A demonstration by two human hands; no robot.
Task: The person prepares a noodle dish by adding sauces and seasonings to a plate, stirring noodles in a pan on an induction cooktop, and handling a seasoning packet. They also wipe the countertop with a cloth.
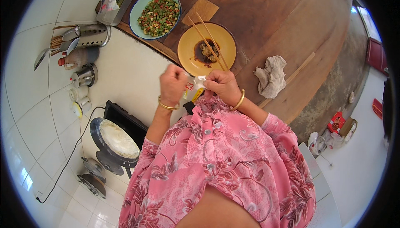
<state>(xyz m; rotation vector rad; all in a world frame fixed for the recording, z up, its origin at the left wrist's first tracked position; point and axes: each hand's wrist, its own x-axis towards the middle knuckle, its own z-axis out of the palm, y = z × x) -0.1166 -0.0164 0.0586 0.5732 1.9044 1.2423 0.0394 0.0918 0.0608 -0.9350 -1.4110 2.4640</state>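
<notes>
In front of my chest, my left hand (173,84) and my right hand (222,86) grip a small white plastic packet (200,81) with red and yellow print between them. The fingers of both hands are closed, and the left one is slightly blurred. Just beyond them stands a yellow bowl (187,50) holding dark sauce and a minced, lumpy seasoning (210,51). A pair of wooden chopsticks (203,36) lies across that bowl, its near ends close to my right hand. Further back on the left is an enamel bowl (134,18) of diced green and red vegetables (158,15).
A crumpled cloth (271,76) lies on the wooden table (293,31) at the right. Along the tiled wall stand a utensil holder (93,35), a bottle (82,57) and jars. At lower left, a pan (117,139) with whitish contents sits near a black cooker (122,115).
</notes>
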